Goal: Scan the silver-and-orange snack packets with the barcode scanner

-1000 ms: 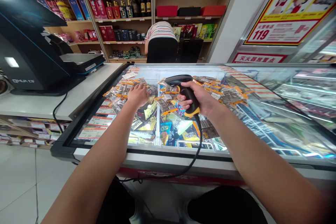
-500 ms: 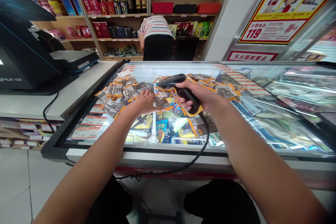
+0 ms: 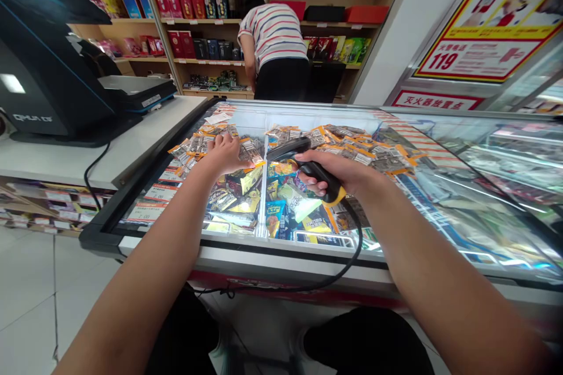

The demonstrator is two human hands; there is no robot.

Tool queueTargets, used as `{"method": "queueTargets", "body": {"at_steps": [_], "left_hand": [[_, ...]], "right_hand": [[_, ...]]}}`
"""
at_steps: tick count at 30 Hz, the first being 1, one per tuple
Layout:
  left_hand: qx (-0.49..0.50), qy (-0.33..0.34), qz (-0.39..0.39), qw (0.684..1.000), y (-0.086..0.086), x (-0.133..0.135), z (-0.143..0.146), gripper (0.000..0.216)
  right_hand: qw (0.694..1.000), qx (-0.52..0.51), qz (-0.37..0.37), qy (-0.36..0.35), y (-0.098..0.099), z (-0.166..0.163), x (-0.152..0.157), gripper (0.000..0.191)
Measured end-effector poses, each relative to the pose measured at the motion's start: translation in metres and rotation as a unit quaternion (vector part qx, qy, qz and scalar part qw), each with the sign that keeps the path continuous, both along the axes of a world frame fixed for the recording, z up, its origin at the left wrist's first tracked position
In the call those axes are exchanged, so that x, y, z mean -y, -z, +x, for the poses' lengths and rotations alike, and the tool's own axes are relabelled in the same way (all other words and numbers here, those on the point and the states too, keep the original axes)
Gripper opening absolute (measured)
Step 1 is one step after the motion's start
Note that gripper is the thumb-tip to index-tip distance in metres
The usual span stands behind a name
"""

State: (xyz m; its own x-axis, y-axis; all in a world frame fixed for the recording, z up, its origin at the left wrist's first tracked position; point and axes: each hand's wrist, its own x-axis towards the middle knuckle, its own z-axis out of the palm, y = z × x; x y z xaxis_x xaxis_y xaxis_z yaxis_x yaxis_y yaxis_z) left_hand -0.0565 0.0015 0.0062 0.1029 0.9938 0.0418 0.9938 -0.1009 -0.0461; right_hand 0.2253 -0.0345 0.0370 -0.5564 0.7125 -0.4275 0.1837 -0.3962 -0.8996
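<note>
My right hand (image 3: pixel 338 170) is wrapped round the handle of a black and yellow barcode scanner (image 3: pixel 288 149). The scanner's head points left, over the glass, and its cable hangs down in a loop. My left hand (image 3: pixel 225 153) lies palm down on the left heap of small snack packets (image 3: pixel 193 145), fingers spread and thumb out to the right. Just beside that thumb is a packet with orange ends (image 3: pixel 251 151). More orange-edged packets (image 3: pixel 352 143) are heaped on the right, beyond the scanner. The packets rest on the glass top of a chest freezer (image 3: pixel 281 251).
Colourful bags (image 3: pixel 277 217) show through the glass. To the left, a counter (image 3: pixel 145 140) carries a black register (image 3: pixel 57 64) and a scale (image 3: pixel 136 91). Behind the freezer a person in a striped shirt (image 3: pixel 279 32) bends towards stocked shelves. A cable (image 3: pixel 281 289) crosses the freezer's front.
My left hand has shifted left over the packets, and its fingers have spread. The scanner stays in my right hand. The person behind has risen somewhat. My view has turned slightly left.
</note>
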Motion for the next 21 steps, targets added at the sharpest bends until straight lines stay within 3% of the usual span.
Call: {"method": "queueTargets", "body": {"at_steps": [5,8,15,17,19,21], "left_hand": [[0.018,0.022,0.004,1.0,0.0,0.002,0.002,0.084],[0.015,0.017,0.008,1.0,0.0,0.003,0.001,0.076],[0.01,-0.098,0.1,0.99,0.001,-0.001,-0.017,0.057],[0.024,-0.049,0.129,0.99,0.0,0.001,-0.01,0.061],[0.056,0.063,0.123,0.989,-0.001,0.004,0.006,0.06],[0.09,0.193,0.068,0.975,0.001,0.009,0.027,0.053]], "right_hand": [[1.0,-0.007,-0.002,0.011,-0.003,-0.001,0.002,0.036],[1.0,-0.02,-0.015,0.017,-0.005,-0.001,0.003,0.035],[0.978,-0.129,0.01,0.162,-0.014,0.0,-0.001,0.02],[0.967,-0.162,0.019,0.194,-0.015,0.001,-0.003,0.016],[0.962,-0.177,0.019,0.204,-0.014,0.002,-0.005,0.016],[0.963,-0.181,0.018,0.198,-0.013,0.004,-0.006,0.018]]}}
